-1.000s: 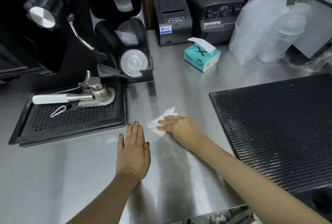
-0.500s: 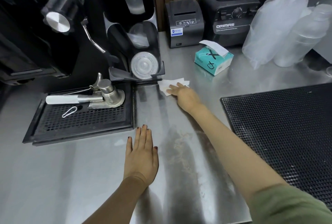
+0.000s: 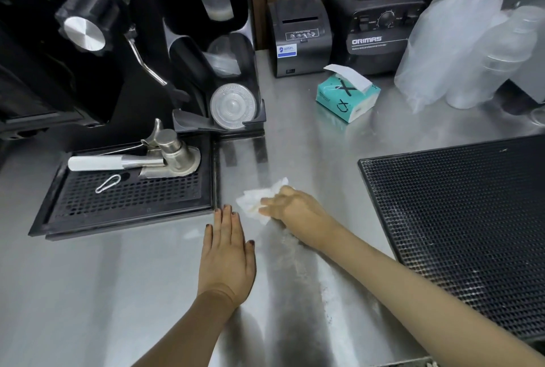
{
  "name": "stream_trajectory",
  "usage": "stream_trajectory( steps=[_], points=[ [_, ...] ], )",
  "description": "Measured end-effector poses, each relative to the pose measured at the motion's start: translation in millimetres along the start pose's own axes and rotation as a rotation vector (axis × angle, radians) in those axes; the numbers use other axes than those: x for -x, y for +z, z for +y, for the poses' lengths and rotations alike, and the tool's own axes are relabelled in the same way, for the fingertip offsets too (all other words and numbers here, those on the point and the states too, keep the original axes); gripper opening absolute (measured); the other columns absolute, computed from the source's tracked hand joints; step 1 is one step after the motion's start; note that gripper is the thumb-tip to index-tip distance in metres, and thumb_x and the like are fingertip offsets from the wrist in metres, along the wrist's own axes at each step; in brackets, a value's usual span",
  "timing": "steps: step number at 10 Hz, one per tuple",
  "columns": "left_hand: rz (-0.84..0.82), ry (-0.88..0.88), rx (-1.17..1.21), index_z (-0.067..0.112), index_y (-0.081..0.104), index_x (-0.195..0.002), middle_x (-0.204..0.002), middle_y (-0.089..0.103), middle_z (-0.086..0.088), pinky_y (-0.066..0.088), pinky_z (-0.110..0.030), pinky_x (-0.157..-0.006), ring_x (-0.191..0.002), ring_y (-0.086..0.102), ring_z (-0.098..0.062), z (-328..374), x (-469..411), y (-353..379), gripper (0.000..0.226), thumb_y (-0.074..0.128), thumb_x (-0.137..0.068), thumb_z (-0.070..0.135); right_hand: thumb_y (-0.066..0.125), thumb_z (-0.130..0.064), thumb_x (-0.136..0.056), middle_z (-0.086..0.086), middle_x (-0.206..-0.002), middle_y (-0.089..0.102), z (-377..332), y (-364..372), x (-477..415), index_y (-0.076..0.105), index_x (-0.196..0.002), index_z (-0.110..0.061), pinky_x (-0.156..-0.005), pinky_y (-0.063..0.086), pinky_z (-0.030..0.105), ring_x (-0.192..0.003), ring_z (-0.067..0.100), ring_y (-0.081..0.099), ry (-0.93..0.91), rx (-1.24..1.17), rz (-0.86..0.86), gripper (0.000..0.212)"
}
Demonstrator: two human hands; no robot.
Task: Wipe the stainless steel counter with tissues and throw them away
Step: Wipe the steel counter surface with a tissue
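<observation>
Stainless steel worktop (image 3: 88, 293) fills the view, with a black espresso machine (image 3: 73, 42) at the back left and a black drip tray (image 3: 126, 198) before it. On the tray lies a metal portafilter (image 3: 165, 157) with a white handle. At the right lies a black rubber mat (image 3: 460, 234). Near the back stand a receipt printer (image 3: 299, 35), a blender base (image 3: 374, 30) and a teal tissue box (image 3: 348, 97), and clear plastic bags (image 3: 460, 48) are at the far right. The right hand (image 3: 290, 209) presses a crumpled white tissue (image 3: 256, 198) on the worktop, its fingers bent over the tissue, between the tray and the mat. The left hand (image 3: 227, 254) lies flat on the worktop, fingers straight and pressed together, just beside the tissue, with the fingertips near the corner of the tray. Pale smears show on the steel below the right hand.
</observation>
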State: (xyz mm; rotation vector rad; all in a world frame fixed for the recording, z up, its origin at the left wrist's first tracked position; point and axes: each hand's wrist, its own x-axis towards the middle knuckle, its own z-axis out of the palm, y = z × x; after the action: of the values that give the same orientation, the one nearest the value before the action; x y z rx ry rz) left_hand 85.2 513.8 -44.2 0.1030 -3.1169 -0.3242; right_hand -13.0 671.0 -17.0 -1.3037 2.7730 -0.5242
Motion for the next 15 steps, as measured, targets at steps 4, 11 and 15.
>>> stream_trajectory(
  steps=[4, 11, 15],
  points=[
    [-0.036, -0.019, -0.007, 0.007, 0.004, -0.147, -0.156, -0.006, -0.005, -0.010, -0.032, -0.115, -0.141, -0.014, -0.013, 1, -1, -2, 0.080, -0.011, -0.077, 0.043, 0.053, 0.004, -0.083, 0.016, -0.113, 0.061, 52, -27, 18, 0.069, -0.109, -0.012, -0.087, 0.034, 0.021, -0.102, 0.015, 0.049, 0.390, -0.192, 0.304, 0.034],
    [-0.068, -0.030, -0.032, 0.008, 0.002, -0.147, -0.156, -0.009, -0.005, -0.011, -0.033, -0.114, -0.143, -0.013, -0.017, 3, -1, -5, 0.082, -0.014, -0.075, 0.043, 0.058, -0.028, -0.086, -0.004, -0.082, 0.045, 1, 0, 57, 0.051, -0.077, -0.003, -0.069, 0.039, 0.028, -0.070, 0.010, 0.047, 0.222, -0.144, 0.038, 0.027],
    [-0.091, -0.036, -0.057, 0.009, -0.001, -0.147, -0.156, -0.011, -0.005, -0.012, -0.033, -0.113, -0.143, -0.013, -0.017, 4, -1, -7, 0.084, -0.018, -0.072, 0.043, 0.040, -0.018, -0.085, 0.021, -0.092, 0.056, 32, 8, 0, 0.067, -0.098, 0.002, -0.077, 0.037, 0.026, -0.087, 0.026, 0.047, 0.407, -0.170, 0.097, 0.037]
  ],
)
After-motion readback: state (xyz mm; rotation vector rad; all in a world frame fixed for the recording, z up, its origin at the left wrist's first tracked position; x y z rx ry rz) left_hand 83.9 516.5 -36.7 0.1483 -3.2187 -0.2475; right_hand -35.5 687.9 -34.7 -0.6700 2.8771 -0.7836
